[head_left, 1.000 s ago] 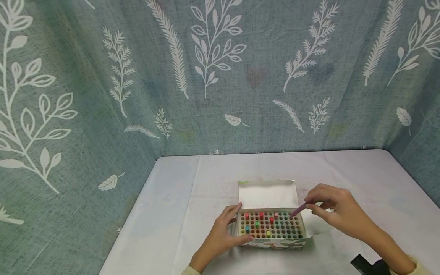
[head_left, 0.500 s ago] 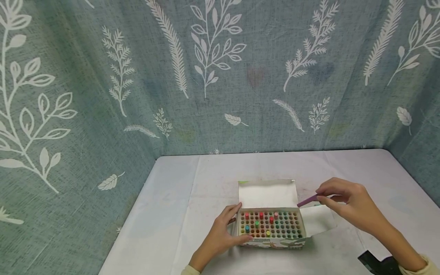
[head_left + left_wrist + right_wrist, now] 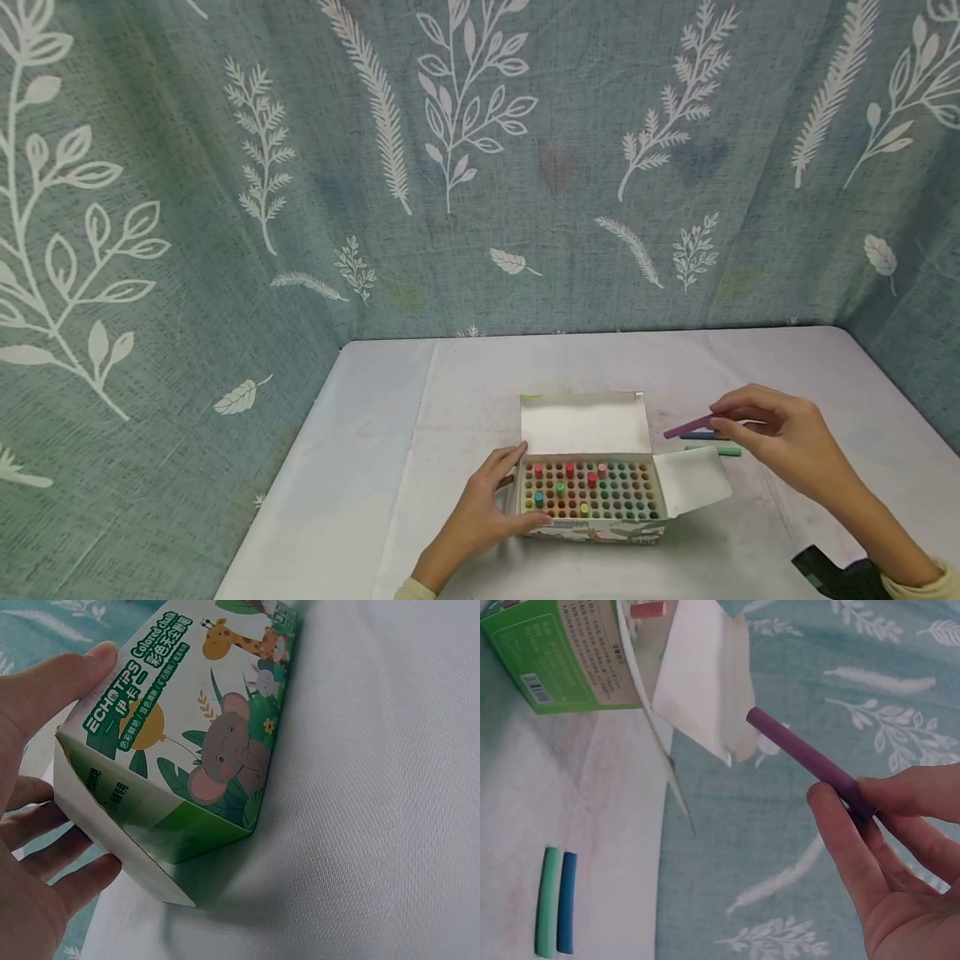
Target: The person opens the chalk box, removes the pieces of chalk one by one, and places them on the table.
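Observation:
My right hand [image 3: 783,433] pinches a purple chalk stick [image 3: 686,427] by one end, above the table to the right of the chalk box [image 3: 592,533]. Beneath it lie a blue chalk stick [image 3: 697,436] and a green chalk stick [image 3: 727,451], side by side in the right wrist view. The box stands with its lid up and holds a grid of holes; several coloured sticks poke out of it. My left hand [image 3: 483,504] grips the box's left end, thumb at the front. In the left wrist view its fingers [image 3: 90,881] touch the folded-out side flap [image 3: 112,832].
The right side flap [image 3: 693,479] sticks out from the box towards the chalk sticks. A white cloth covers the table [image 3: 450,400]. A patterned curtain [image 3: 555,242] hangs behind and on both sides. A black object [image 3: 840,571] sits at the right wrist.
My right hand has carried the purple chalk from above the box's holes to the right, over the table. The blue and green sticks have come into view. The left hand stays put.

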The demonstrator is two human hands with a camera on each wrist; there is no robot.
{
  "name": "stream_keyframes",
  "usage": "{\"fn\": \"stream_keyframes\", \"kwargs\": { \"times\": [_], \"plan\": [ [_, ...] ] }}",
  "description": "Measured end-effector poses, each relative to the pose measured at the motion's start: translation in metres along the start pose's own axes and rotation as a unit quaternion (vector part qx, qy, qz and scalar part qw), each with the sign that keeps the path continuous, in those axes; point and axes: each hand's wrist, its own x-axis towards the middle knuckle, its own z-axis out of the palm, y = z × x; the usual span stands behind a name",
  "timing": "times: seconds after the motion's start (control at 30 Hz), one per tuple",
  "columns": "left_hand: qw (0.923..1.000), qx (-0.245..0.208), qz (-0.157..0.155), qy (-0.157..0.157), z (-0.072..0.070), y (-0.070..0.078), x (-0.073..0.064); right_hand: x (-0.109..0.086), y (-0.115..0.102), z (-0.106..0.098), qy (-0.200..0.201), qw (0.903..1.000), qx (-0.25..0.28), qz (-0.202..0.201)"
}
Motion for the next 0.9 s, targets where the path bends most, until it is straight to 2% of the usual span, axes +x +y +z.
{"fn": "stream_keyframes", "kwargs": {
  "times": [0.23, 0.4, 0.53, 0.9],
  "plan": [
    [1.0000, 0.001, 0.002, 0.002, 0.002, -0.005, 0.000, -0.004, 0.010, -0.001, 0.009, 0.9997, -0.004, 0.024],
    [0.9999, 0.013, 0.003, 0.007, 0.008, -0.025, 0.002, -0.008, 0.017, -0.003, 0.004, 0.9987, -0.018, 0.047],
    [0.9996, 0.025, 0.000, 0.010, 0.012, -0.036, 0.003, -0.012, 0.022, -0.005, -0.002, 0.9974, -0.008, 0.071],
    [0.9997, 0.022, -0.005, 0.012, 0.012, -0.037, 0.003, -0.020, 0.041, -0.005, -0.014, 0.9906, 0.024, 0.134]
  ]
}}
